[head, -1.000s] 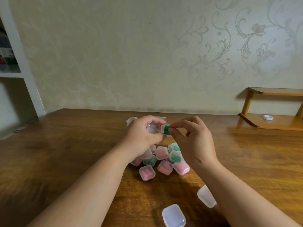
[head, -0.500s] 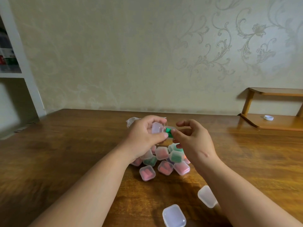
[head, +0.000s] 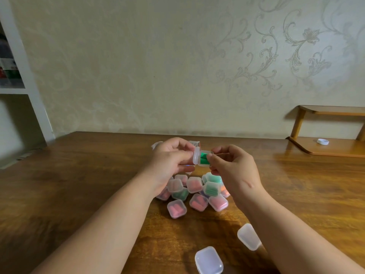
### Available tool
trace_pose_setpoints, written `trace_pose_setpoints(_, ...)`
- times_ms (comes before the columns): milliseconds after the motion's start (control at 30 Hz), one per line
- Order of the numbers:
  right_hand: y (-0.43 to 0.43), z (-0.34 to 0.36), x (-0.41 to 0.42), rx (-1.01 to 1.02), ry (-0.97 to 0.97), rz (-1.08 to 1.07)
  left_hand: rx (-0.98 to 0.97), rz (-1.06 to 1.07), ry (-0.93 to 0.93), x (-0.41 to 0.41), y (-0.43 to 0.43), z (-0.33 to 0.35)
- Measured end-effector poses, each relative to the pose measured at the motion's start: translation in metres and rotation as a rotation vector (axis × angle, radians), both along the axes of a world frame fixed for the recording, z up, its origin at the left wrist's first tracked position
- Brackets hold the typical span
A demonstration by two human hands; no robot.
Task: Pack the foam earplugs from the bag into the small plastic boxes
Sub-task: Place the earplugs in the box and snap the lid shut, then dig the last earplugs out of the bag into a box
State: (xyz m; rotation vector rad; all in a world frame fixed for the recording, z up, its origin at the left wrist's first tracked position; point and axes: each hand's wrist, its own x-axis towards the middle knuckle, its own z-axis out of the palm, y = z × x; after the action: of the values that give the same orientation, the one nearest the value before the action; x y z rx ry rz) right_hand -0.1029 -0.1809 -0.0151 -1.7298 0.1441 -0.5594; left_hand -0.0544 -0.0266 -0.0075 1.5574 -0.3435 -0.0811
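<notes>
Nearest the camera, on the near side of the pile (head: 194, 191), two empties lie shut on the table (head: 79, 184). One empty (head: 209, 260) is close to the bottom edge. The other (head: 248, 239) lies to its right, partly covered by the right forearm.

The pile is a loose heap of small shut boxes resting against one another. Most show pink earplugs through the plastic and a few show green.

Above the pile's far edge, both hands meet in the air around one open box (head: 205, 162), held clear of the table. The left hand (head: 169, 161) has its fingers curled and pinches the lid (head: 196, 155), which stands swung open on the box's left side. The right hand (head: 235, 169) pinches the box's base between thumb and forefinger, its other fingers bent in behind. Green earplugs (head: 203, 157) sit inside this box.

Just behind the pile, the bag (head: 194, 144) is mostly hidden by the left hand. Only clear plastic corners show, and what it holds cannot be told.

Well right of the pile and farther back stands a low wooden shelf (head: 325, 149), with a white cap (head: 323, 141) on its lower board. Beyond the pile, a pale wall (head: 138, 66) with a scroll pattern rises from the table's far edge. Far left of the pile stands a white bookcase (head: 29, 82) whose contents are blurred.
</notes>
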Motion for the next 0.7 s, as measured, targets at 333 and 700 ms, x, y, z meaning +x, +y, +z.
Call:
trace_pose_setpoints(333,0.004,0.003,-0.007,0.147,0.065,0.123,0.101,0.016,-0.102,0.002,0.001,-0.003)
trace_pose_setpoints(700,-0.005,0.004,-0.003,-0.33,0.052,0.037,0.04,0.222,-0.112,0.012,0.006,-0.003)
